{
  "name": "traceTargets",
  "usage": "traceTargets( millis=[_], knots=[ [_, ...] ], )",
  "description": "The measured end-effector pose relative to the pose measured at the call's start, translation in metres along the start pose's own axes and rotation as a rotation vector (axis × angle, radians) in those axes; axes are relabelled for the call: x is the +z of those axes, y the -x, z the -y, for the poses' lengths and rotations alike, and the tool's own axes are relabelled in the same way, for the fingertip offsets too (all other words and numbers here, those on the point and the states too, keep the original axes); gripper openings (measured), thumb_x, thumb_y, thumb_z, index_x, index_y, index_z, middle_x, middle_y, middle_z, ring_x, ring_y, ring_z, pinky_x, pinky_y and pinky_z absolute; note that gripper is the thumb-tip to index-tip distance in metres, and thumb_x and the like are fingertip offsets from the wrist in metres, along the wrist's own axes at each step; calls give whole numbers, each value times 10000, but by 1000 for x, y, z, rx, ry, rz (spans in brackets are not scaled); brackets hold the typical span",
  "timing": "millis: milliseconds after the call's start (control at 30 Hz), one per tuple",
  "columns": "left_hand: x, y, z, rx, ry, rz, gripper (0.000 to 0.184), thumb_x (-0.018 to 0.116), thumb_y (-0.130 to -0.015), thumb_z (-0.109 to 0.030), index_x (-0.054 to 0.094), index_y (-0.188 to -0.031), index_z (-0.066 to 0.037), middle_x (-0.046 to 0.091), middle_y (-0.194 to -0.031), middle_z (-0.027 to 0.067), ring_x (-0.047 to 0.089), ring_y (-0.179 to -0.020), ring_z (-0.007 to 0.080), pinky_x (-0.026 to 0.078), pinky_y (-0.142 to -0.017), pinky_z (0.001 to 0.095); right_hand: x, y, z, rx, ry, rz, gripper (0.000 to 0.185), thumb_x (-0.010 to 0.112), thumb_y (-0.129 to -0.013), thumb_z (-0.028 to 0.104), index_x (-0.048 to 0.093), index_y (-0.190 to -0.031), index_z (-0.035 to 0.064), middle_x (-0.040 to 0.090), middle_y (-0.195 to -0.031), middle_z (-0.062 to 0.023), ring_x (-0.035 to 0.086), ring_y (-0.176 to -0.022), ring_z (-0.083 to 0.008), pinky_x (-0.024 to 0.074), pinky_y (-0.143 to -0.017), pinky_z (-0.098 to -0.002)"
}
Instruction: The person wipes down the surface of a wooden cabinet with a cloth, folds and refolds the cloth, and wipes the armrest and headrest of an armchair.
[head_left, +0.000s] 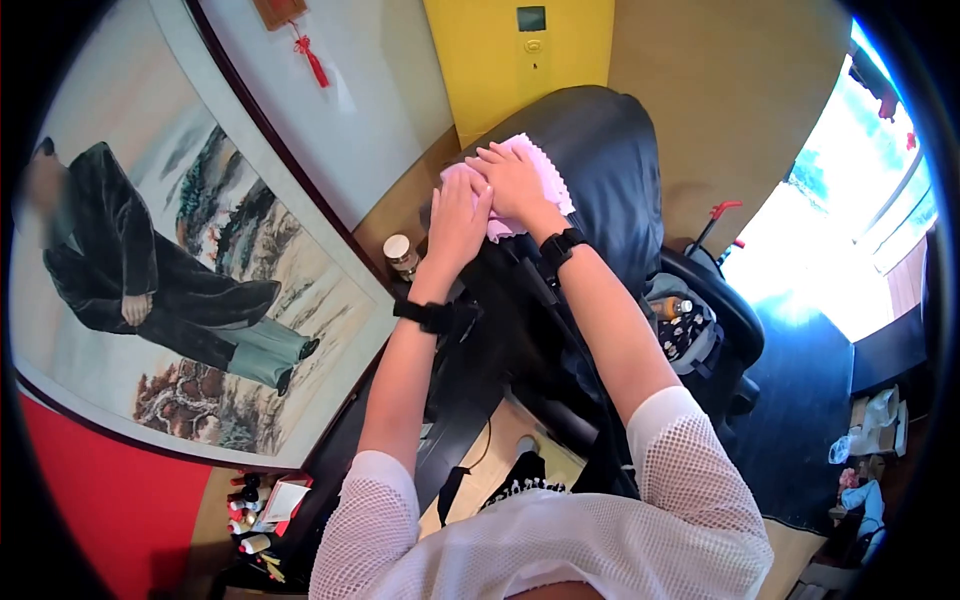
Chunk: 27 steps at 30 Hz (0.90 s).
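Observation:
A pink cloth [546,178] with a scalloped edge lies bunched on a black leather chair back [610,150]. My right hand [508,184] rests on the cloth, palm down with its fingers stretched out to the left. Close beside it, my left hand [458,218] lies on the cloth's left side, fingers extended and the tips by the right hand's fingers. The two hands touch or nearly touch. Both palms are hidden, and much of the cloth is under the hands. Each wrist wears a black band.
A jar with a pale lid [398,248] stands left of the chair. A large framed painting [210,280] leans at the left. Behind is a yellow cabinet [480,60]. At right, a patterned bag [690,335] and a bottle [672,308] sit in another black chair [745,320].

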<state>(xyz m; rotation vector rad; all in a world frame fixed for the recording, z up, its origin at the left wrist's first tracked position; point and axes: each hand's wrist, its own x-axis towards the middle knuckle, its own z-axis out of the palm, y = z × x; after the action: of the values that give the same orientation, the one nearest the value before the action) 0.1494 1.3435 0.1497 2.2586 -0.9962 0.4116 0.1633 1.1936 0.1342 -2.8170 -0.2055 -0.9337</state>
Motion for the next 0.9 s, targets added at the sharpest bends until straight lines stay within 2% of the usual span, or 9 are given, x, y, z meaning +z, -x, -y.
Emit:
traceTargets(
  millis=[100, 167, 267, 367, 533, 600, 667, 800, 900],
  knots=[
    [10, 7, 1, 80, 27, -84, 396, 389, -960, -278, 430, -1175, 51, 426, -1272, 263, 390, -1204, 412, 272, -1035, 531, -3, 17, 12, -4, 26, -162, 397, 437, -909, 294, 558, -1233, 100, 521, -1308, -100, 423, -1249, -273, 269, -1053, -454],
    [7, 37, 1, 323, -414, 7, 501, 421, -942, -289, 355, -1307, 48, 325, -1388, 277, 302, -1309, 409, 223, -1074, 525, -15, 47, 26, 12, -18, -197, 418, 454, -897, 287, 537, -1244, 69, 495, -1327, -119, 415, -1246, -283, 266, -1050, -465],
    [9, 78, -28, 97, -147, -41, 660, 459, -917, -378, 290, -1355, 85, 282, -1426, 268, 263, -1338, 402, 193, -1083, 529, -26, 81, 47, 44, -111, -245, 440, 468, -886, 279, 519, -1271, 73, 463, -1357, -122, 412, -1249, -289, 247, -1064, -465],
    [16, 58, -20, 91, -201, -55, 649, 401, -944, -390, 275, -1350, 101, 259, -1434, 274, 236, -1348, 418, 164, -1089, 533, -23, 59, 33, -1, -189, -206, 434, 460, -887, 296, 538, -1254, 78, 486, -1337, -115, 409, -1255, -283, 245, -1071, -450],
    [21, -14, 18, -54, -247, 83, 441, 302, -978, -384, 463, -1137, -5, 440, -1278, 218, 369, -1250, 377, 145, -1083, 570, 14, -11, -13, -157, -152, -65, 360, 481, -863, 299, 623, -1128, 101, 596, -1179, -80, 478, -1180, -237, 304, -1019, -401],
    [14, -31, 12, -130, -134, 57, 494, 344, -957, -450, 519, -992, 11, 572, -1054, 190, 502, -1092, 345, 182, -1077, 549, 25, -24, -20, -109, -213, -27, 366, 470, -862, 339, 650, -1083, 108, 615, -1149, -68, 509, -1143, -216, 310, -1001, -392],
    [17, -30, 9, -111, -235, 4, 509, 334, -959, -460, 523, -966, 13, 589, -1015, 183, 517, -1075, 349, 176, -1079, 549, 24, -22, -17, -86, -120, -57, 371, 479, -858, 344, 646, -1090, 108, 612, -1153, -69, 506, -1146, -215, 317, -994, -395],
    [8, 8, -24, -39, -262, -67, 522, 391, -937, -450, 525, -1050, 42, 544, -1104, 209, 466, -1140, 336, 183, -1082, 536, 1, 19, 1, -74, -64, -167, 408, 452, -884, 338, 580, -1186, 95, 562, -1244, -94, 460, -1202, -239, 294, -1024, -407],
    [15, 58, -44, -5, -452, -67, 767, 449, -888, -521, 374, -1302, 119, 375, -1376, 261, 296, -1328, 368, 183, -1097, 501, -22, 66, 23, -51, -166, -195, 432, 462, -890, 327, 548, -1225, 68, 507, -1302, -123, 417, -1247, -270, 267, -1064, -431]
  ],
)
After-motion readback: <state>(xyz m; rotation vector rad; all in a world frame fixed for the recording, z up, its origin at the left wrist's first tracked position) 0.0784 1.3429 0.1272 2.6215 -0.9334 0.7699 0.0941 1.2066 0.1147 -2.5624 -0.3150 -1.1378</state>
